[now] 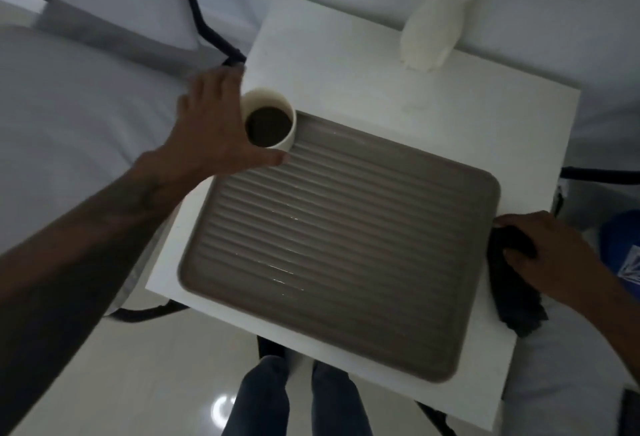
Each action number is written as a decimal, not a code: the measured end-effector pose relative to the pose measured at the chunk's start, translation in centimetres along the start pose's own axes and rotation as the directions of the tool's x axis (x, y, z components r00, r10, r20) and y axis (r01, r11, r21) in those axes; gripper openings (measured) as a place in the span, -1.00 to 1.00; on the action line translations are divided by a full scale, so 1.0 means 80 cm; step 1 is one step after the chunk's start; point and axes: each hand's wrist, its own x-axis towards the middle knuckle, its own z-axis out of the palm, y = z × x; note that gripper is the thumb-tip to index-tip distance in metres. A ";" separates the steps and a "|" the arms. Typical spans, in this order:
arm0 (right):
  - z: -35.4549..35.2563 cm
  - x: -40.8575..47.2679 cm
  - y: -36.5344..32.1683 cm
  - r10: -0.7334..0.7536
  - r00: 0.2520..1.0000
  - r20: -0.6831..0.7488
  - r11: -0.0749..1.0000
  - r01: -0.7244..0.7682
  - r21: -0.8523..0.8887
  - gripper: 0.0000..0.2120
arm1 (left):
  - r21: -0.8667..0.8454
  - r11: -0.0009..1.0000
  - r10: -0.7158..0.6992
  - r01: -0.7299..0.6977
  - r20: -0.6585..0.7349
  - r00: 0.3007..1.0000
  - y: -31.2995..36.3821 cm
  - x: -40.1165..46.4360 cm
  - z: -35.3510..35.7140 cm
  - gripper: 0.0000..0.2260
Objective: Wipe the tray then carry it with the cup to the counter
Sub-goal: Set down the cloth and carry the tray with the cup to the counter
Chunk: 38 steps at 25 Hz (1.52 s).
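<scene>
Tray (346,227), grey and ribbed, lies flat on the small white table (339,68), with a few wet streaks glinting in its grooves. At its far left corner sits the cup (270,122), holding a dark drink; whether its base rests on the tray's rim or on the table just beside it is hard to tell. Curled round the cup's near side is the left hand (214,130), thumb reaching across the front. The right hand (550,255) presses on a dark cloth (512,283) at the tray's right edge, fingers bent into the fabric. The drink is the main risk: a jolt or a tilted lift could slop it onto the tray or table. Wet ridges could also let the cup slide during carrying. A white vase (429,37) stands well behind, near the table's far edge.
</scene>
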 end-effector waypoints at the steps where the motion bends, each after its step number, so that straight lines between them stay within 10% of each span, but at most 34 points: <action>1: 0.001 -0.007 -0.012 0.006 0.995 -0.104 1.000 -0.006 -0.001 -0.61 | 0.032 0.999 0.011 -0.013 0.083 0.997 0.001 0.015 0.003 0.13; 5: 0.004 -0.042 -0.084 0.115 0.932 -0.344 0.973 -0.035 0.230 -0.62 | 0.029 0.997 0.072 -0.076 0.124 0.990 -0.004 0.035 0.009 -0.07; 16: 0.070 -0.131 -0.178 0.408 0.880 -0.242 0.730 -0.155 0.665 -0.69 | -0.127 0.928 0.365 -0.351 0.122 0.923 0.109 -0.078 0.017 -0.13; 34: 0.124 -0.176 -0.137 0.443 0.885 -0.146 0.635 -0.195 0.748 -0.76 | -0.070 0.930 0.365 -0.360 0.096 0.926 0.110 -0.135 0.090 -0.02; 38: 0.124 -0.170 -0.122 0.456 0.843 -0.284 0.736 -0.178 0.654 -0.77 | -0.322 0.937 0.104 -0.136 -0.115 0.988 0.034 -0.154 0.068 -0.35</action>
